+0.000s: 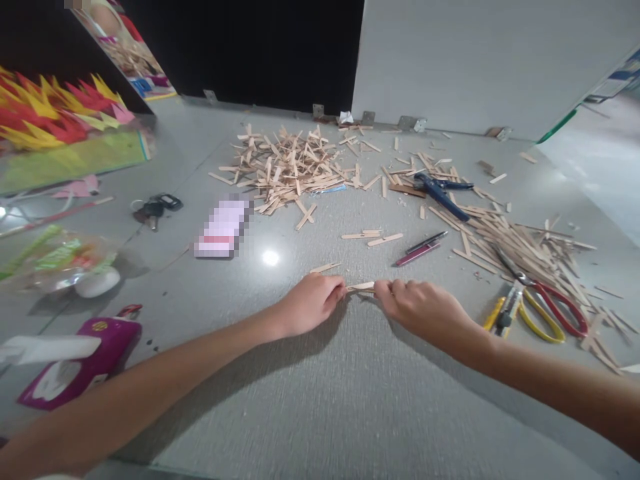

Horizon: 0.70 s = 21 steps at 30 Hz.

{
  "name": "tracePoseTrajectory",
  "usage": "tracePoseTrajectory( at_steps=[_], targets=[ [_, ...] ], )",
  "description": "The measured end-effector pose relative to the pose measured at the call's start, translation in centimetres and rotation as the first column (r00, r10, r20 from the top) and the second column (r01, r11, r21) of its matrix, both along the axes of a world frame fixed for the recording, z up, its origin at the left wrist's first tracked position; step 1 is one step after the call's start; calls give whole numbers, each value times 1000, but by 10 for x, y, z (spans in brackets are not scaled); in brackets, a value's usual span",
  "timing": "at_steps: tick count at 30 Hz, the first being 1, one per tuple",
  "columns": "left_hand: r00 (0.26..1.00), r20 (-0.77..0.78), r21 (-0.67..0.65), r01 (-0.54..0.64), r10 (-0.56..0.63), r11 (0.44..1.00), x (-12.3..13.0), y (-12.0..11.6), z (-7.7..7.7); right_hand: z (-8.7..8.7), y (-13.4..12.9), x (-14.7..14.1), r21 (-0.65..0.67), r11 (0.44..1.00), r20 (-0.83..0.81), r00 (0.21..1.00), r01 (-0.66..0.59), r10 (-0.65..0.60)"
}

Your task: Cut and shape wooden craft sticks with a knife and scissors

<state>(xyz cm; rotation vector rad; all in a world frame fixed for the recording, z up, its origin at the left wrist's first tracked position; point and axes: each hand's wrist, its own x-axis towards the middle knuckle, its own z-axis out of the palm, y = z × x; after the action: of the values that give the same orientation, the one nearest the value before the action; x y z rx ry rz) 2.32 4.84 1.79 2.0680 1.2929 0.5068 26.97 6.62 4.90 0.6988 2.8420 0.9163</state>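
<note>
A flat wooden craft stick [361, 287] spans the gap between my two hands, just above the grey table. My left hand [316, 300] pinches its left end, fingers closed. Its right end is gripped in the closed fingers of my right hand [417, 303]. There may be more than one stick in my grasp; the overlap is too small to tell. Just beyond my left hand lies a loose stick [326, 268]. Past my right hand are two pens [421, 249], one dark and one maroon, and a couple of paired sticks [385, 239].
A heap of craft sticks [290, 167] lies at the back, with more scattered right around blue pliers [443, 193], scissors [545, 300] and a yellow cutter [504, 310]. Leftward are a phone [220, 230], keys [155, 208], a purple tissue pack [107, 347] and coloured paper spikes [55, 110].
</note>
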Motion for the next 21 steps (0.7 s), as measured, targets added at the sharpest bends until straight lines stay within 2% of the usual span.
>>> tracePoseTrajectory(
  at_steps=[2, 4, 8, 10, 12, 16, 18, 21],
  targets=[
    [1000, -17, 16, 6, -6, 1000, 0, -1, -1, 0, -8, -3, 61, 997, -1, 999, 44, -44],
    [998, -55, 36, 12, -10, 999, 2, -3, -3, 0, -5, -3, 57, 997, 14, 998, 54, -55],
    [982, -181, 89, -32, 47, 996, 7, -8, -7, -2, 21, 0, -141, 990, 81, 996, -15, 26],
    [976, -205, 115, -45, 69, 992, 8, -9, -9, -1, 27, -1, -200, 980, 98, 995, -6, 26],
    [978, -202, 128, -33, 59, 991, 8, -10, -9, 1, 20, -4, -167, 986, 95, 995, 14, 2],
    [970, -244, 129, 18, 14, 991, 7, -10, -9, 7, 0, -9, -9, 993, 105, 988, 114, -112],
    [967, -255, 129, 19, 14, 991, 7, -10, -9, 11, 4, -10, -75, 988, 159, 980, 132, -119],
    [970, -241, 133, -7, 39, 991, 8, -9, -10, 16, 14, -14, -278, 951, 220, 973, 136, -74]
  ],
)
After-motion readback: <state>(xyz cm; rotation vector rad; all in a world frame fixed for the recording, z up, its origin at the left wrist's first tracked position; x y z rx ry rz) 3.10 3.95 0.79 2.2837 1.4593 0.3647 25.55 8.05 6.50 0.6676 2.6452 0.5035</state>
